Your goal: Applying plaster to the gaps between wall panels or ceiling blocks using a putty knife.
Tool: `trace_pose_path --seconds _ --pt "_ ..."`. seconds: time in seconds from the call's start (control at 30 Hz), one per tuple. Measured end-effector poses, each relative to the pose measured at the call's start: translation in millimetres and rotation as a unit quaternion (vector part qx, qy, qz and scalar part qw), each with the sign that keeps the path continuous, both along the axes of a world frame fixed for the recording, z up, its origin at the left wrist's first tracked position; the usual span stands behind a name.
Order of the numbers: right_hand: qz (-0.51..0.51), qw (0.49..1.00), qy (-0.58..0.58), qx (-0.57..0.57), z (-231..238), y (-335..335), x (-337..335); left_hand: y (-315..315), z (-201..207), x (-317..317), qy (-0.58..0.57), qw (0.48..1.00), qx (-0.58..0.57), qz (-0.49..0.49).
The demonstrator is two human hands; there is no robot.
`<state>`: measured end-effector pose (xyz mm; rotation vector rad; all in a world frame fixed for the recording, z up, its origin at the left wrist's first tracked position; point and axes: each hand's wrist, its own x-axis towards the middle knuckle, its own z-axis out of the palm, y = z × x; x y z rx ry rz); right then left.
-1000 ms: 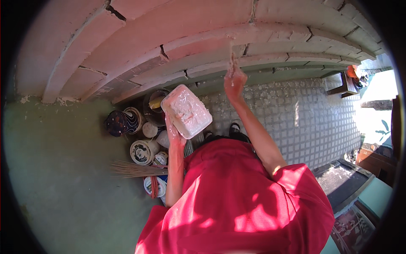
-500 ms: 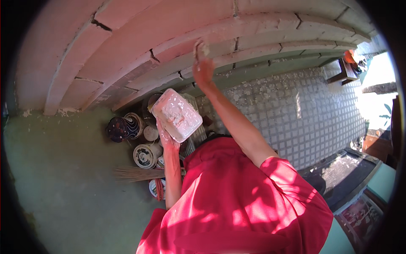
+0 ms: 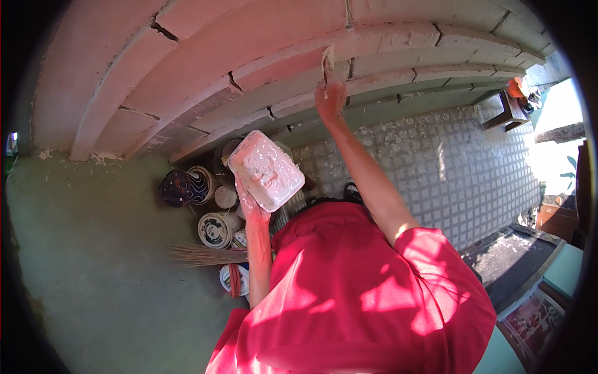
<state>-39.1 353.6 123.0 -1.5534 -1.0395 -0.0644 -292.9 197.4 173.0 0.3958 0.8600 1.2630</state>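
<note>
My left hand (image 3: pixel 250 202) supports a rectangular plastic tub (image 3: pixel 288 193) of thick, pale pink paint from beneath and along its side; most of the fingers are hidden under it. The tub is tilted, so its smeared inside shows. Stretched out ahead, my right hand (image 3: pixel 331 100) is closed round a narrow, paint-smeared paintbrush (image 3: pixel 328 62), its head pointing away from me against the ridged wall (image 3: pixel 286 71). Pink covers much of this wall, with dark cracks at the joints of its ledges.
Left of the tub stand a dark patterned bucket (image 3: pixel 200 185), a lidded pail (image 3: pixel 215 230) and a twig broom (image 3: pixel 208 254). Patterned tiles (image 3: pixel 430 168) cover the floor to the right. A wooden bench (image 3: pixel 511 112) stands at the far right, a dark-topped table (image 3: pixel 514 258) nearer me.
My right hand has moved to the right along the wall with the paintbrush. My left hand and the tub have shifted slightly right in the picture.
</note>
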Motion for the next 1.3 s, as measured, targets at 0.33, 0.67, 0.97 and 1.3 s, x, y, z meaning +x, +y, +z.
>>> trace_pose_path --seconds 0.33,0.67,0.97,1.3 --pt "0.058 0.997 0.046 -0.013 5.9 -15.3 3.1 -5.8 -1.1 -12.0 -0.016 1.000 0.003 0.006" --pt "0.126 0.990 0.001 0.062 -6.0 -6.5 -68.2 -7.1 0.5 -18.5 0.020 1.000 -0.016 0.015" --pt "0.043 0.999 0.023 0.000 -9.4 6.1 -38.7 -12.2 3.9 -23.5 -0.003 1.000 -0.005 0.030" --pt "0.035 0.997 0.056 0.034 -41.5 2.0 -42.6 -12.6 -1.9 -41.7 -0.019 1.000 -0.002 0.024"
